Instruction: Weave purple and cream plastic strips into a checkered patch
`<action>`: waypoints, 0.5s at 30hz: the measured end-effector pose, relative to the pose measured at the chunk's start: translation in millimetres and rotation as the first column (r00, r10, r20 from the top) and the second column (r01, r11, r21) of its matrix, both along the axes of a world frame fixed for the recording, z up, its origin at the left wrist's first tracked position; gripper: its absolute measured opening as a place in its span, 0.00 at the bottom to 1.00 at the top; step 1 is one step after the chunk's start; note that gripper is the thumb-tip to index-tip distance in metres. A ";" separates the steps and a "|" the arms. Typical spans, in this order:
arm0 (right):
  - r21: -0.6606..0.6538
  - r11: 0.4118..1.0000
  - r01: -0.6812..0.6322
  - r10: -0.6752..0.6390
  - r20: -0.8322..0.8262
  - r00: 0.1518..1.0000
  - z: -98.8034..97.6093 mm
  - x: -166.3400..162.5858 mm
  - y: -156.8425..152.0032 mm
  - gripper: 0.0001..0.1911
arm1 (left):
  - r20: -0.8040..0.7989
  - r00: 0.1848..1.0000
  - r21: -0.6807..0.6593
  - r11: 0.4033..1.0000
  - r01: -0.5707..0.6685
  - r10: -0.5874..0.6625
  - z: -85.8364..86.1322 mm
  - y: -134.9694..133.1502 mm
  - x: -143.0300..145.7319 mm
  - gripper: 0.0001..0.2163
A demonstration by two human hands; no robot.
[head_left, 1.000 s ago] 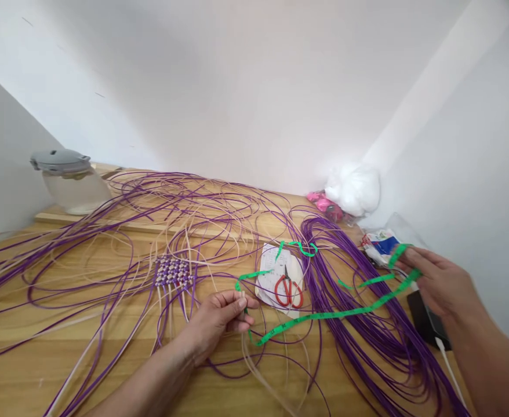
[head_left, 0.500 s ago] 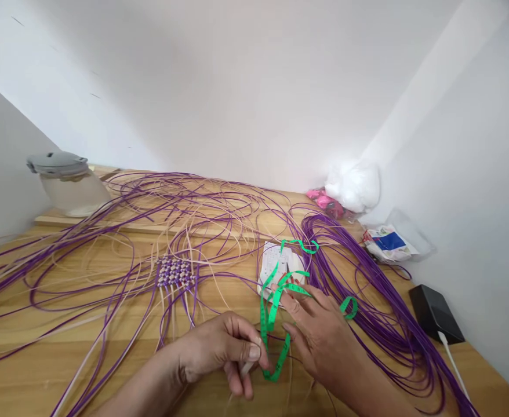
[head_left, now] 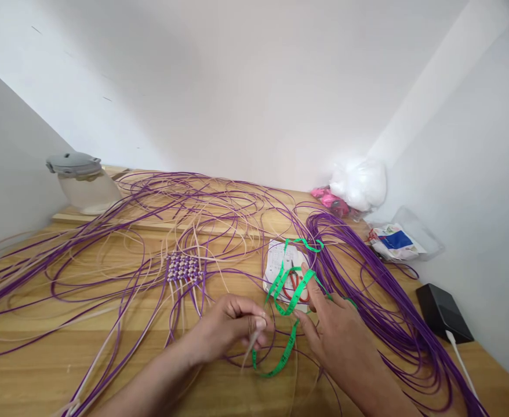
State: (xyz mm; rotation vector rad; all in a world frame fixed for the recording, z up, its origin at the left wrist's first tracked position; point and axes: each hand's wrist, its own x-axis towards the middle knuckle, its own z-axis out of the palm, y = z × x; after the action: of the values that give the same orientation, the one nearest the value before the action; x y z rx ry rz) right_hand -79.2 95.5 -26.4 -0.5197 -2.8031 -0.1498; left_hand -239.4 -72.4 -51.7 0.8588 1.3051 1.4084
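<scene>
My left hand is closed in a pinch on the end of a pale, flat cord, slightly blurred. A green tape measure lies in loose loops in front of my right hand. That hand is open, its index finger stretched forward against the tape and the thumb apart. Beneath the loops are red-handled scissors on a white printed paper. To the left of both hands lies a small woven square of purple and beige knots, with long cords trailing from its sides.
A thick bundle of purple cord curves down the right side. Beyond it sit a black box with a white cable, a plastic packet and a white bag. A lidded jar stands at the back left of the wooden table.
My right hand has drawn back slightly from the tape loops, which now lie lower, uncovering the scissors. My left hand has risen a little. The whole view has shifted slightly.
</scene>
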 end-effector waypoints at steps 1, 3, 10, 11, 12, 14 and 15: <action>0.017 1.000 -0.006 0.006 0.006 1.000 -1.0 -1.7 -2.5 0.30 | 0.124 0.990 0.034 0.997 0.068 -0.072 -0.2 -0.6 3.1 0.12; 0.061 0.996 -0.069 0.069 0.010 0.998 -4.9 -4.7 -8.8 0.26 | 0.344 0.925 0.090 0.986 0.137 -0.160 -4.7 -0.9 10.9 0.10; 0.120 0.944 -0.308 0.319 -0.095 0.943 -10.5 4.5 -20.9 0.26 | 0.653 0.757 0.128 0.988 -0.082 -0.022 -15.9 7.2 16.7 0.05; 0.123 0.931 -0.343 0.355 -0.098 0.930 -9.6 7.9 -21.9 0.25 | 0.663 0.748 0.142 0.984 -0.109 -0.013 -14.4 7.7 14.6 0.05; 0.126 0.914 -0.387 0.399 -0.099 0.911 -8.7 11.0 -23.3 0.24 | 0.672 0.740 0.151 0.980 -0.130 -0.005 -12.8 7.8 12.6 0.05; 0.117 0.876 -0.468 0.481 -0.132 0.867 -7.7 15.2 -27.7 0.20 | 0.672 0.741 0.160 0.977 -0.142 -0.003 -10.1 7.1 9.9 0.05; 0.097 0.864 -0.494 0.503 -0.162 0.849 -7.3 16.0 -30.3 0.18 | 0.665 0.747 0.156 0.979 -0.128 -0.009 -9.5 6.5 9.4 0.05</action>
State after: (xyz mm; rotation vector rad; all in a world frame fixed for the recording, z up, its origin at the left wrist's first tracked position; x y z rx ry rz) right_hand -63.2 65.1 -33.7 0.2125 -2.6392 -0.0595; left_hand -229.9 -66.0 -61.2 0.3574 0.6507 1.7015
